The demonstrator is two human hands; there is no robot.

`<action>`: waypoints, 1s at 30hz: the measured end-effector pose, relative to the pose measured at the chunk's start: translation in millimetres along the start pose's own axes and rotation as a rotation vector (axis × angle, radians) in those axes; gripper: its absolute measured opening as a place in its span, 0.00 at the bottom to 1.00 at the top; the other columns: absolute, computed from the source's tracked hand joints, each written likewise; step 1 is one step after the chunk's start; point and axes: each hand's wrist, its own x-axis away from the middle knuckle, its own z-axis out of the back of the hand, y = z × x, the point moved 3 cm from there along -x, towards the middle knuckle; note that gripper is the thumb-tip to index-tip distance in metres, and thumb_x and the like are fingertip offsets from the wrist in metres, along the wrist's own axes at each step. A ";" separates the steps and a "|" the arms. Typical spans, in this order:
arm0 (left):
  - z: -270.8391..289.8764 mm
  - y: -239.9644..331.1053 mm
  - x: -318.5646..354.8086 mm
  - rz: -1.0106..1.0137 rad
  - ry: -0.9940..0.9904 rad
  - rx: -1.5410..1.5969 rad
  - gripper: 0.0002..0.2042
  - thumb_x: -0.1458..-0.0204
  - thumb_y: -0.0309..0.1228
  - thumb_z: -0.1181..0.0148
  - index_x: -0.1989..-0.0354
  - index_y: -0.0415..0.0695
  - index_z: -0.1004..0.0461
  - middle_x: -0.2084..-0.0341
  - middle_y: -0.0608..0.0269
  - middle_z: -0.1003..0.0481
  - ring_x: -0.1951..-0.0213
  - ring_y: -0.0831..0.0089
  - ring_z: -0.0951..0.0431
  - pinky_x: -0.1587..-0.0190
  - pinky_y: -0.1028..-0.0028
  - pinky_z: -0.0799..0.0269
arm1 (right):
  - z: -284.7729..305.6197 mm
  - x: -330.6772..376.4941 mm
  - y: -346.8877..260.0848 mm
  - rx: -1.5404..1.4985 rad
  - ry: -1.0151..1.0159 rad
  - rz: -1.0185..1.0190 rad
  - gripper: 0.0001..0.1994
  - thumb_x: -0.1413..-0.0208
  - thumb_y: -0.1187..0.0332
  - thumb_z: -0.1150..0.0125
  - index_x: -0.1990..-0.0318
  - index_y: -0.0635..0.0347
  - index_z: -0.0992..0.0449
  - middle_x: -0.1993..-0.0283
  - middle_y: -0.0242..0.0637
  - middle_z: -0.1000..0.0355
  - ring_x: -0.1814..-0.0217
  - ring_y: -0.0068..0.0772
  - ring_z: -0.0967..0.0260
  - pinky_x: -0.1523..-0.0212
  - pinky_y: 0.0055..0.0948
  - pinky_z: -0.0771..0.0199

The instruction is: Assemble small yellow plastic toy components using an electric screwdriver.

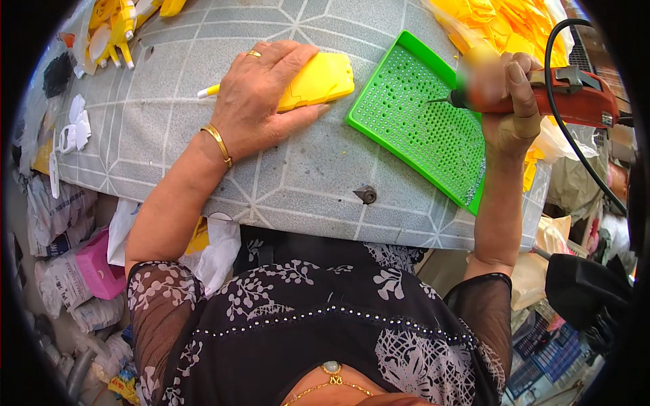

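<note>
My left hand (261, 95) lies closed over a yellow plastic casing (332, 76) on the table. A short yellow stick with a white tip (208, 91) pokes out on the left side of that hand. My right hand (511, 111) is wrapped round a red electric screwdriver (575, 100) with a black cable. Its thin bit (439, 101) points left above a bright green tray (406, 164). Rows of small screws (413, 88) stand in the tray's holes, some holes bare, and loose screws (476, 188) gather at its near right corner.
Yellow plastic parts in clear bags (497, 24) are heaped at the far right, with more yellow pieces (122, 30) at the far left. White plastic pieces (76, 128) lie by the left edge. A small dark metal piece (367, 195) sits near the front of the patterned grey table (298, 183).
</note>
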 end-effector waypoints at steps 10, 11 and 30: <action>2.1 -1.8 1.7 0.014 -0.016 -0.020 0.32 0.54 0.42 0.27 0.40 0.42 0.27 0.47 0.53 0.24 0.46 0.53 0.24 0.43 0.58 0.31 | -3.2 -13.0 -22.7 -0.130 -0.012 0.035 0.13 0.38 0.68 0.38 0.71 0.52 0.36 0.76 0.25 0.42 0.73 0.25 0.41 0.64 0.33 0.37; 1.1 -1.8 0.2 0.014 -0.012 -0.020 0.32 0.54 0.42 0.27 0.40 0.42 0.27 0.47 0.53 0.24 0.46 0.53 0.24 0.43 0.58 0.31 | -7.9 -16.7 -29.4 -0.133 -0.034 0.048 0.13 0.38 0.68 0.38 0.72 0.52 0.37 0.76 0.25 0.42 0.73 0.25 0.41 0.64 0.33 0.37; -4.4 -6.1 5.5 -0.030 0.061 -0.033 0.33 0.55 0.48 0.29 0.42 0.45 0.29 0.52 0.58 0.25 0.50 0.57 0.24 0.48 0.60 0.32 | -89.2 -38.9 7.2 -0.257 -0.170 0.004 0.13 0.35 0.65 0.41 0.72 0.50 0.36 0.74 0.24 0.42 0.70 0.22 0.42 0.57 0.31 0.39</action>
